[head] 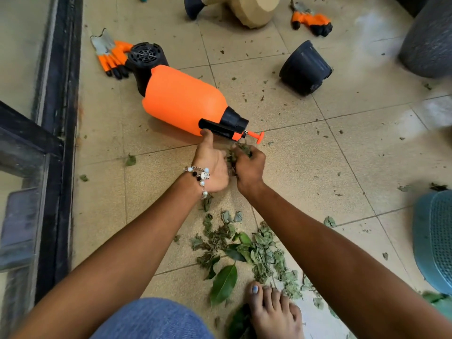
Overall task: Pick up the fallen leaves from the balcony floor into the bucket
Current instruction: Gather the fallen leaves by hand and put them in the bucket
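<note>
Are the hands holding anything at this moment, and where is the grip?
Both hands share one clump of leaves. The left hand cups its left side, thumb up; the right hand has its grip curled over the top and right side.

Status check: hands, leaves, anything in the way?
Left hand and right hand gripping dry green leaf clump. Loose leaf pile remains. Orange plastic sprayer lies just ahead.

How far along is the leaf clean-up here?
Done: nothing certain; the blue basket at the right edge hides its inside. In hand: the left hand and right hand together clutch a bunch of leaves. Left: the leaf pile by the foot, plus scattered bits across the tiles.
</note>
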Demonstrator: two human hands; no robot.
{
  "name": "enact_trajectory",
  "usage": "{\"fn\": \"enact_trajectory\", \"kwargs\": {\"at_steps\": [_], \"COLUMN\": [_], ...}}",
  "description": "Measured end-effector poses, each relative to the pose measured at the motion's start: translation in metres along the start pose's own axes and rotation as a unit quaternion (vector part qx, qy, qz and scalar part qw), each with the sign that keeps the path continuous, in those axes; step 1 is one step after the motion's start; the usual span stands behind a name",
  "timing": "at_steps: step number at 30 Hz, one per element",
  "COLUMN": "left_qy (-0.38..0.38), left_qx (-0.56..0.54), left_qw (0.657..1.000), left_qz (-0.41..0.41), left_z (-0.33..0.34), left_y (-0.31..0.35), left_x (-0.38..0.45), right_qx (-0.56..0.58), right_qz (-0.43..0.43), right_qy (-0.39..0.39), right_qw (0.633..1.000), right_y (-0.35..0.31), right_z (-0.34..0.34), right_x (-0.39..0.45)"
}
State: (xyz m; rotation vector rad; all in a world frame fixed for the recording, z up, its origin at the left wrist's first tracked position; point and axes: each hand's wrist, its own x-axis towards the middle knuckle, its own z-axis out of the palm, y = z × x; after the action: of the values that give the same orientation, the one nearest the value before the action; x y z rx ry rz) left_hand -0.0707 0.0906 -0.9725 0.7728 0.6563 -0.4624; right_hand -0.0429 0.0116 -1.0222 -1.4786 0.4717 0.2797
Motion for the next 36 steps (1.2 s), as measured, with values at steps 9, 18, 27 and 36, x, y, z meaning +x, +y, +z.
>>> {"fn": "enact_trajectory", "kwargs": {"at_steps": [9,18,27,36], "left_qy": [0.565,0.496,0.244,0.002], "left_qx": [0.512,0.682,0.680,0.773], "left_qw": [0.624,0.515,0.576,0.527], "left_qz": [0.170,0.154,0.381,0.354], "left_z": [-0.166,-0.189,-0.118,-0.113], "left_y": [0.040,0.024,-0.019,-0.073], "left_x": [-0.013,-0.009,-0.001,0.002], "right_qx": [0.196,0.157,0.151,0.144], "right_qz": [0.211,0.209,0.193,0.176], "right_qy": [-0.118,-0.114,-0.074,-0.035], "right_qw": [0.950,0.958,0.967,0.973], "right_y": [-0.001,0.007,0.006,0.002], "right_z": [-0.016,-0.022,-0.046,-0.092], "right_x": [-0.003,-0.003,-0.004,-0.006]}}
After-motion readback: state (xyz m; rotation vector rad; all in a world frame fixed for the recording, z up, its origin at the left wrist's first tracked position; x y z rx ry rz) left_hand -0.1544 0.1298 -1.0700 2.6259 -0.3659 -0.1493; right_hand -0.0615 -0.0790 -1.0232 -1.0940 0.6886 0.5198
